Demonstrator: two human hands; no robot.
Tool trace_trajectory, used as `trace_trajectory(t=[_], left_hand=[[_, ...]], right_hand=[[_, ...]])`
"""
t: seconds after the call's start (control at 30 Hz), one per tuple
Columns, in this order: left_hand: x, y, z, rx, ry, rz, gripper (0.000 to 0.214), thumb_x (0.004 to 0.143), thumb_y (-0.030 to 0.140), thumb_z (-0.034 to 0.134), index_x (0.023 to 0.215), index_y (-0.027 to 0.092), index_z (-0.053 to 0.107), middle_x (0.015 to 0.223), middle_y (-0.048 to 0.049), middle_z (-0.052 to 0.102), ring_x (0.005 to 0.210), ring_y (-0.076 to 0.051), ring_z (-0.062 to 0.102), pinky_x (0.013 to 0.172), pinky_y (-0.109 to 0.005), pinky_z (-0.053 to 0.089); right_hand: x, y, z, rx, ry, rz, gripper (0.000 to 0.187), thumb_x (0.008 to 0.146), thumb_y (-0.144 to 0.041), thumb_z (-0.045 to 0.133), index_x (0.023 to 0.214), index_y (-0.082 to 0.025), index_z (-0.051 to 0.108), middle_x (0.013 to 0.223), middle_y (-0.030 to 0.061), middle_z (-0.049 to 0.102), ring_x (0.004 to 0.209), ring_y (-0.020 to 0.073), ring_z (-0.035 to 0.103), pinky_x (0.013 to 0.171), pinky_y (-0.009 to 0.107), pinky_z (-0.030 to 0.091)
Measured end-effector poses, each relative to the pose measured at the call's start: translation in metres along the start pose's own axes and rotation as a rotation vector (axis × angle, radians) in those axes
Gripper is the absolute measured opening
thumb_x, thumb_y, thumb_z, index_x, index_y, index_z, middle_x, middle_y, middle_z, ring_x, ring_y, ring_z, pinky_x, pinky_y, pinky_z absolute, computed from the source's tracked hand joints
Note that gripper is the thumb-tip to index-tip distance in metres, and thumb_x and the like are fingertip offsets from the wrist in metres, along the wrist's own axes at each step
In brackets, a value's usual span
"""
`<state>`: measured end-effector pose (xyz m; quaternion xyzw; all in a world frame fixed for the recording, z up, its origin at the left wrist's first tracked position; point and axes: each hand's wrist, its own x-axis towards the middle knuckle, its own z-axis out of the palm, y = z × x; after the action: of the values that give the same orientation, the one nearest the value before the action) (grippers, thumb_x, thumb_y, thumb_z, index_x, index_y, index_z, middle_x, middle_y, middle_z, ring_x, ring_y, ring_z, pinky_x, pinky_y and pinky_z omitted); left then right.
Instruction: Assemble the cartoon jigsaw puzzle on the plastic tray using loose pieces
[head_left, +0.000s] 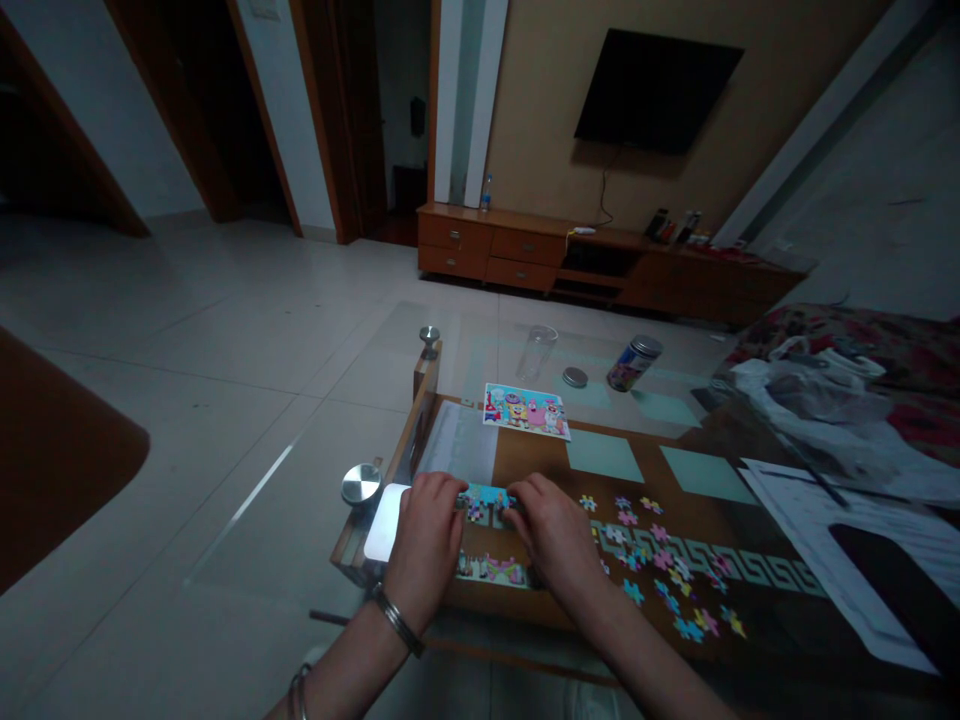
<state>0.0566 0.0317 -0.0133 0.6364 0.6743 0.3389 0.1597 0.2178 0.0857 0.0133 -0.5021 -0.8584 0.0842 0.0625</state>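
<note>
My left hand and my right hand are over the near part of a glass table. Between them is a joined strip of jigsaw puzzle, blue along its top. The fingers of each hand are closed at one end of it; whether the strip is lifted or flat on the glass I cannot tell. Closer to me lies another joined puzzle section, partly hidden by both hands. Loose puzzle pieces are scattered to the right of my right hand. Beyond the hands lies a cartoon picture card.
A bright white phone-shaped object lies left of my left hand. Farther back are a clear jar, a round lid and a printed can. Papers, a dark phone-like slab and plastic bags are at right.
</note>
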Motion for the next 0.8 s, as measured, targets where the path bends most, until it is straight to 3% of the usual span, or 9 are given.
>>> trace_trajectory(t=[0.27, 0.8], left_hand=[[-0.003, 0.005, 0.0, 0.152, -0.123, 0.054, 0.022, 0.081, 0.005, 0.052, 0.095, 0.018, 0.064, 0.108, -0.0052, 0.061, 0.106, -0.025, 0.049, 0.089, -0.043, 0.039], [-0.004, 0.005, 0.0, 0.167, -0.158, 0.028, 0.024, 0.081, 0.006, 0.051, 0.097, 0.019, 0.063, 0.109, -0.0048, 0.061, 0.107, -0.024, 0.049, 0.09, -0.042, 0.038]], right_hand=[[0.002, -0.016, 0.004, -0.089, -0.057, -0.026, 0.006, 0.086, -0.02, 0.059, 0.089, -0.018, 0.065, 0.093, 0.0052, 0.064, 0.088, 0.0198, 0.06, 0.069, 0.027, 0.04], [0.004, -0.021, 0.0, -0.108, -0.108, -0.012, 0.009, 0.087, -0.019, 0.057, 0.09, -0.018, 0.066, 0.094, 0.0058, 0.064, 0.087, 0.0192, 0.06, 0.067, 0.026, 0.038]])
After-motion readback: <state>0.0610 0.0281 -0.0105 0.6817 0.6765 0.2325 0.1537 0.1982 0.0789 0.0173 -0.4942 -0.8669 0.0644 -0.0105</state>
